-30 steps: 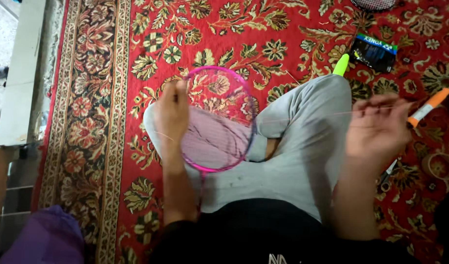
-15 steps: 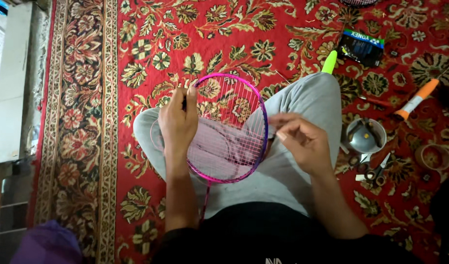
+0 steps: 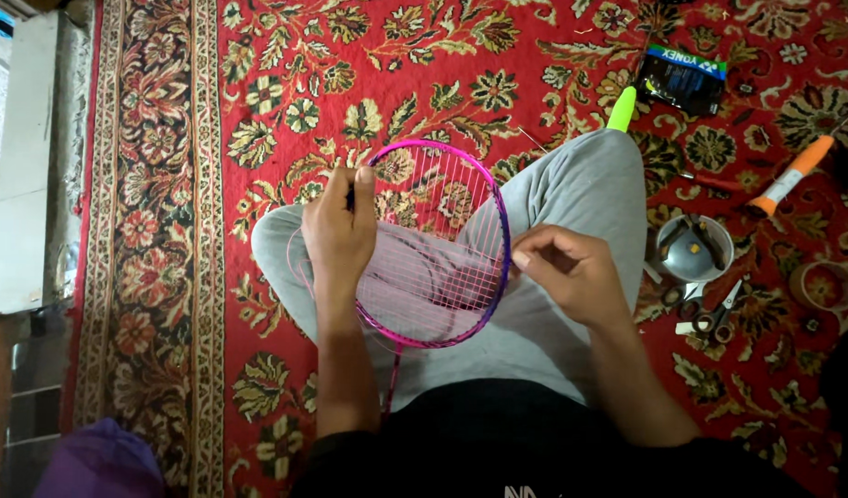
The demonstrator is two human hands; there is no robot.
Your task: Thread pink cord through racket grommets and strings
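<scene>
Head view — left hand gripping racket.

Tools scattered on a red floral carpet

At the right lie a dark packet, an orange-handled tool, a small metal bowl, scissors and a tape roll; a yellow-green grip pokes out near the packet.

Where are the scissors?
In the head view, the scissors lie on the red carpet at the person's right, just below the small metal bowl and beside the tape roll.
</scene>
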